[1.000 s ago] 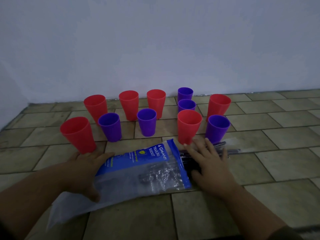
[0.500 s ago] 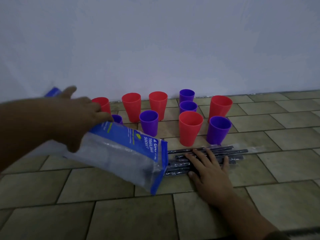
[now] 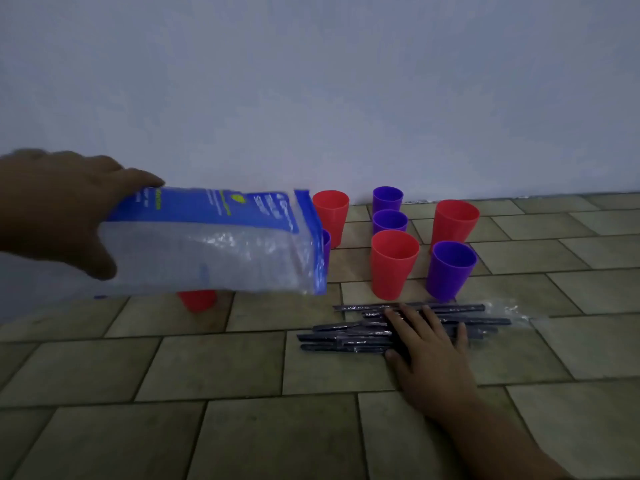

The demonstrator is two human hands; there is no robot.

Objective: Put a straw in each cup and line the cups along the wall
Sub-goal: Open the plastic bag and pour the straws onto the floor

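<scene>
Several dark wrapped straws (image 3: 346, 337) lie in a loose pile on the tiled floor. My right hand (image 3: 427, 344) rests flat on the pile, fingers spread. My left hand (image 3: 59, 213) holds a clear plastic bag with a blue header (image 3: 214, 244) raised above the floor at the left. Red and purple cups stand near the wall: a red cup (image 3: 393, 263) and a purple cup (image 3: 450, 270) just behind the straws, another red cup (image 3: 453, 221) at the right, and further cups behind. The bag hides several cups on the left.
A pale wall (image 3: 346, 81) runs along the back of the tiled floor (image 3: 242, 427). A red cup's base (image 3: 197, 301) shows under the bag. Clear wrapping (image 3: 512, 311) sticks out at the straws' right end.
My left hand has lifted the plastic bag off the straws and carried it up and to the left. The straws now lie uncovered under my right hand, which has stayed in place.
</scene>
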